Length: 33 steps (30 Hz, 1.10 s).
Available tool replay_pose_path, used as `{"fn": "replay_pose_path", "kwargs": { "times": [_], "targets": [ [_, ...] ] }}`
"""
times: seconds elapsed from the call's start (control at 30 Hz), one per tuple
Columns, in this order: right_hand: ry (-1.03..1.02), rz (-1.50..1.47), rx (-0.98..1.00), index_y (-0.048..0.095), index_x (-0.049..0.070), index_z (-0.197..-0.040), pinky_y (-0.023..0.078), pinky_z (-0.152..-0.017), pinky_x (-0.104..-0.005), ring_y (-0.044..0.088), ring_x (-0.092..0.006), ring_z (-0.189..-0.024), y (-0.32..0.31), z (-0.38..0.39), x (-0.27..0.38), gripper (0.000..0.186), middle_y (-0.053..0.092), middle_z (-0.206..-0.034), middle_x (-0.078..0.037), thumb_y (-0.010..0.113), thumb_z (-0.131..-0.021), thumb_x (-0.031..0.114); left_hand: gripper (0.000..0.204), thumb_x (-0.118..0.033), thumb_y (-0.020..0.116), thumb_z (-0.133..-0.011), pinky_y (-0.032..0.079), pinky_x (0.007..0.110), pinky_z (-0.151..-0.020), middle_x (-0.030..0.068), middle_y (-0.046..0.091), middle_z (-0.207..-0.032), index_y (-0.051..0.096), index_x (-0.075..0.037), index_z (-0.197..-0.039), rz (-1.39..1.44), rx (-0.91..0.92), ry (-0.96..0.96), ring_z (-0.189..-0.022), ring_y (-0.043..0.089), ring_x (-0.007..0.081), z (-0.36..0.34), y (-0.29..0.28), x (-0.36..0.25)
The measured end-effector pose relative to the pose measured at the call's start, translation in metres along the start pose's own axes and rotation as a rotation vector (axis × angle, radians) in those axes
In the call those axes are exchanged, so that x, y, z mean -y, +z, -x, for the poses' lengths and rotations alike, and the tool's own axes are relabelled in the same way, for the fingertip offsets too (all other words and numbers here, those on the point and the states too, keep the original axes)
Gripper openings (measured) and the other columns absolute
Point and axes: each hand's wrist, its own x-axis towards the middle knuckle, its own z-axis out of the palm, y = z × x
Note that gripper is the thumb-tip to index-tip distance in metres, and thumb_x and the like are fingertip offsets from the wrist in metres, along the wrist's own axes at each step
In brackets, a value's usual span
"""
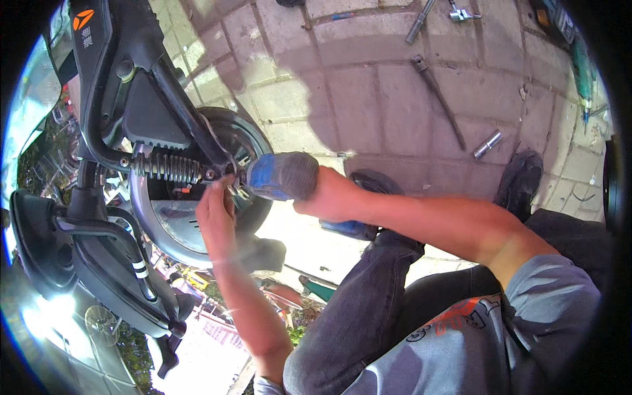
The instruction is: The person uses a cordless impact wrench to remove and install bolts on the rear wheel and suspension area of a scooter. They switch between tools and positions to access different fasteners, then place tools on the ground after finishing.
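My right hand (329, 194) grips a blue and grey power wrench (280, 176), its nose pointed left at the hub of a scooter's rear wheel (230, 141). My left hand (216, 214) is closed around the wrench's front end, right at the wheel axle. What its fingers pinch there is hidden. A coil shock absorber (164, 168) runs just left of the hub, under the black scooter body (125, 79). I am crouched, my knee in dark jeans (368, 296) below the arms.
On the paving lie a long bar wrench (438, 99), a short metal socket (488, 145) and more tools at the top edge (421, 20). My shoes (520, 181) stand on the tiles. A chrome mudguard (158, 227) curves under the wheel.
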Motion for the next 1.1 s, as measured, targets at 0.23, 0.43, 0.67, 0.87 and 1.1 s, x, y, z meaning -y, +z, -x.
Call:
{"fn": "replay_pose_path", "kwargs": {
  "times": [0.23, 0.43, 0.67, 0.87, 1.1],
  "targets": [
    [-0.129, -0.029, -0.082, 0.056, 0.0, -0.104, 0.048, -0.079, -0.0361, 0.061, -0.0279, -0.088, -0.006, 0.002, 0.0, 0.042, 0.063, -0.092, -0.02, 0.067, -0.069, 0.019, 0.024, -0.027, 0.052, -0.09, 0.041, 0.03, -0.065, 0.0043, 0.055, -0.087, 0.056, -0.006, -0.098, 0.93, 0.178, -0.434, -0.077, 0.051, 0.0151, 0.03, 0.032, 0.072],
    [-0.476, -0.007, -0.422, 0.056, 0.002, -0.108, 0.049, -0.078, -0.0366, 0.061, -0.0206, -0.083, 0.008, 0.017, -0.034, 0.042, 0.064, -0.089, -0.012, 0.07, -0.072, 0.02, 0.035, -0.025, 0.046, -0.092, 0.034, 0.037, -0.093, 0.0099, 0.052, -0.121, 0.049, -0.004, -0.12, 1.321, 0.457, -0.31, -0.11, 0.048, 0.023, 0.013, 0.046, 0.084],
    [0.173, -0.812, -0.084, 0.054, 0.005, -0.074, 0.04, -0.044, -0.0298, 0.05, -0.0133, -0.047, 0.022, 0.023, -0.016, 0.01, 0.053, -0.059, -0.004, 0.064, -0.071, 0.004, 0.041, -0.027, 0.045, -0.094, 0.024, 0.042, -0.108, 0.0095, 0.048, -0.129, 0.044, -0.001, -0.125, 1.344, 0.491, -0.213, -0.125, 0.039, 0.022, 0.005, 0.064, 0.068],
    [0.181, -0.681, -0.173, 0.055, 0.004, -0.078, 0.044, -0.047, -0.0304, 0.053, -0.0128, -0.052, 0.038, 0.026, -0.013, 0.011, 0.055, -0.063, -0.004, 0.064, -0.072, 0.006, 0.038, -0.03, 0.047, -0.094, 0.033, 0.041, -0.102, 0.0107, 0.056, -0.117, 0.049, -0.001, -0.119, 1.233, 0.334, -0.281, -0.113, 0.05, 0.0238, 0.004, 0.062, 0.078],
    [-0.059, -0.347, -0.224, 0.048, 0.001, -0.116, 0.042, -0.09, -0.0374, 0.053, -0.032, -0.105, 0.075, 0.025, -0.034, 0.049, 0.055, -0.11, -0.019, 0.063, -0.073, 0.019, 0.037, -0.037, 0.051, -0.092, 0.039, 0.042, -0.095, 0.0109, 0.06, -0.105, 0.055, -0.003, -0.107, 1.138, 0.314, -0.403, -0.102, 0.055, 0.0253, 0.009, 0.05, 0.06]
  ]
}}
